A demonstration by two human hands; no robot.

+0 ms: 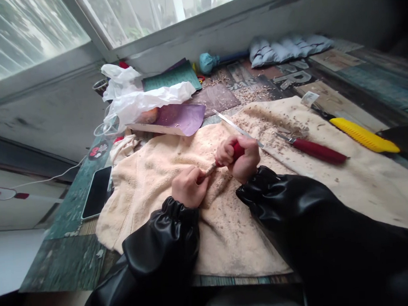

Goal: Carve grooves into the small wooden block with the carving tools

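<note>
My right hand (241, 157) is a fist around the red handle of a carving knife (238, 149), whose short blade points left. My left hand (188, 186) is closed on a small piece that I cannot make out, right at the blade's tip. Both hands rest over a cream towel (230, 225) strewn with wood shavings. Black glossy sleeves cover both forearms.
A second red-handled knife (315, 150), a yellow-handled tool (363, 136) and a metal ruler (237, 128) lie on the towel. A phone (97, 192) lies at the left edge. Purple and green sheets, white plastic bags (140, 99) and a grey cushion (287, 48) sit by the window.
</note>
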